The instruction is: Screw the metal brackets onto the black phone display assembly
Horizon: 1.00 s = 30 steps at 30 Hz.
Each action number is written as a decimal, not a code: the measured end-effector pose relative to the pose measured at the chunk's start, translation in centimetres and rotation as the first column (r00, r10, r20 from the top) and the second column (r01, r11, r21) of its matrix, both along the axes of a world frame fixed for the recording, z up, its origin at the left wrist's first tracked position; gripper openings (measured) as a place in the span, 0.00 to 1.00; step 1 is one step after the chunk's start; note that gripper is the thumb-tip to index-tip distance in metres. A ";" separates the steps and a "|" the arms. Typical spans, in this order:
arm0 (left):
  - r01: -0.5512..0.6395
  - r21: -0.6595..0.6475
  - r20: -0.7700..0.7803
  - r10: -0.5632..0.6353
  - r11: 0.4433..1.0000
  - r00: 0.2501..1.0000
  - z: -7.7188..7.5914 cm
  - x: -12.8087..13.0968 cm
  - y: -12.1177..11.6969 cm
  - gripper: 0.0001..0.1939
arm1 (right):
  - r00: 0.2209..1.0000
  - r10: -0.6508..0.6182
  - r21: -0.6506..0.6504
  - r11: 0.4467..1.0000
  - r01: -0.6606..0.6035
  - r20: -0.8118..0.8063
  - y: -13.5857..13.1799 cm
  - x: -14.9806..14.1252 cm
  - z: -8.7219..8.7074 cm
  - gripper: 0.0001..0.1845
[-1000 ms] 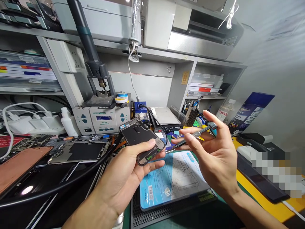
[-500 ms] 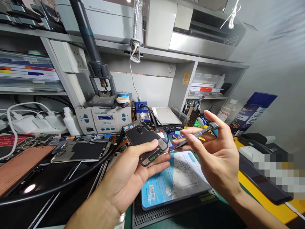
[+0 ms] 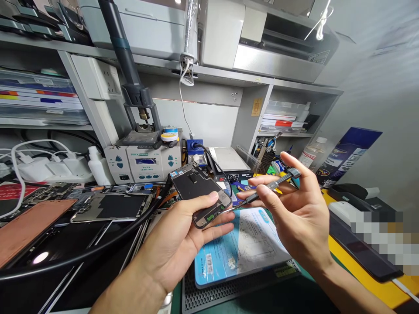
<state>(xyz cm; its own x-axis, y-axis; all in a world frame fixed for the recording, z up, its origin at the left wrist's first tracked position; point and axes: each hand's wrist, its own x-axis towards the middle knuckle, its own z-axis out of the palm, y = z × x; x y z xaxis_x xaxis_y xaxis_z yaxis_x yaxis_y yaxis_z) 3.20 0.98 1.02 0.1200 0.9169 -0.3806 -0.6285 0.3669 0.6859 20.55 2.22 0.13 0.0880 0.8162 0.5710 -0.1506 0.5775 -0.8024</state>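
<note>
- Left hand (image 3: 179,226): grip closed on screen (image 3: 196,186), tilted above box (image 3: 225,257).
- Right hand (image 3: 303,218): grip pinches driver (image 3: 251,199), tip near screen edge; contact unclear.
- Looks like driver work; calls for steady screen, aligned tip.

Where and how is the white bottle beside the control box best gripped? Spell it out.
Grip the white bottle round its body, below the sloping shoulders, probably from the front and slightly above. It stands upright with a narrow top, and the white chargers and control box crowd its sides.
</note>
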 end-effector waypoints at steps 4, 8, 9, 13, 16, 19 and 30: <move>0.034 0.005 -0.018 -0.034 0.999 0.999 0.2 -0.1 0.0 0.13 | 1.000 0.013 -0.035 0.999 -0.012 0.016 -0.2 -0.1 0.4 0.30; 0.059 -0.009 -0.023 -0.060 0.998 0.998 0.2 -0.1 -0.2 0.14 | 0.999 0.002 -0.060 0.998 0.000 0.033 -0.3 -0.1 0.6 0.30; 0.056 -0.011 -0.021 -0.056 0.998 0.998 0.2 -0.1 -0.2 0.13 | 0.999 -0.002 -0.066 0.998 0.004 0.038 -0.3 -0.1 0.6 0.31; 0.040 -0.004 -0.005 -0.040 0.999 0.999 0.1 0.0 -0.3 0.08 | 1.000 0.015 -0.089 0.996 -0.014 0.009 -0.1 0.1 0.5 0.32; 0.049 0.003 0.023 -0.049 0.999 0.999 0.0 0.0 -0.3 0.05 | 0.997 0.067 -0.140 0.988 -0.072 -0.038 0.2 0.3 0.4 0.33; 0.073 0.020 0.042 -0.074 0.997 0.996 -0.1 -0.2 -0.3 0.04 | 0.991 0.102 -0.199 0.973 -0.117 -0.088 0.6 0.6 0.5 0.35; 0.096 0.048 0.041 -0.098 0.994 0.994 -0.2 0.0 -0.1 0.07 | 0.985 0.100 -0.294 0.946 -0.138 -0.142 1.1 0.6 0.6 0.40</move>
